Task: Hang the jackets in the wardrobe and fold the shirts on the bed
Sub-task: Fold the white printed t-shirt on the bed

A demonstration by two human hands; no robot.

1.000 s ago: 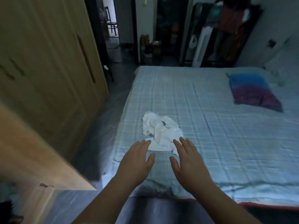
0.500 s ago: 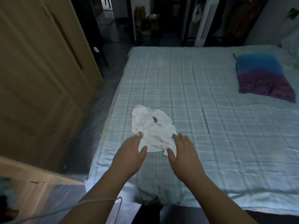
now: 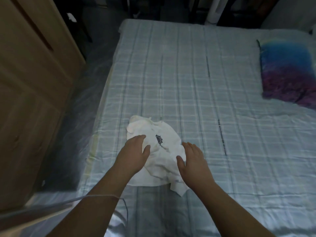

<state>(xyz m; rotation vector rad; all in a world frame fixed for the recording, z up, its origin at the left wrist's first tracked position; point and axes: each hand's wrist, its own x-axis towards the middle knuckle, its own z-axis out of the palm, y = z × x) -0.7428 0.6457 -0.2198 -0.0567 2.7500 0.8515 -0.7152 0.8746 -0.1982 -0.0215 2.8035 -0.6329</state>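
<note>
Where the view begins at the bottom edge, two bare forearms reach forward over the near end of the bed (image 3: pixel 171 82), and a thin pale cord (image 3: pixel 95 196) crosses the left forearm before looping down. The left hand (image 3: pixel 135 151) lies palm-down with fingers straight and together, resting flat on the left part of a white shirt (image 3: pixel 164 159); it grips nothing. The right hand (image 3: pixel 193 159) is likewise flat and relaxed, fingers extended, its thumb touching the shirt's right edge; it also grips nothing.

The shirt is a soft, crumpled heap of thin white cloth, irregular in outline, lying on the bed near its left edge and close to the person. A loose corner points toward the viewer, and a small dark printed mark (image 3: pixel 159 139) shows between the two hands.

The bed is covered by a pale blue-grey sheet in a woven check pattern, lightly wrinkled, with a few dark lengthwise lines. Far right on it lies a rectangular pillow (image 3: pixel 287 72), blue at its far end shading to purple at its near end.

Left of the bed, a strip of dark glossy floor (image 3: pixel 89 79) separates it from the wardrobe (image 3: pixel 34 74), whose tan wood-grain doors are panelled and closed. Beyond the bed stand dark, blurred shapes.
</note>
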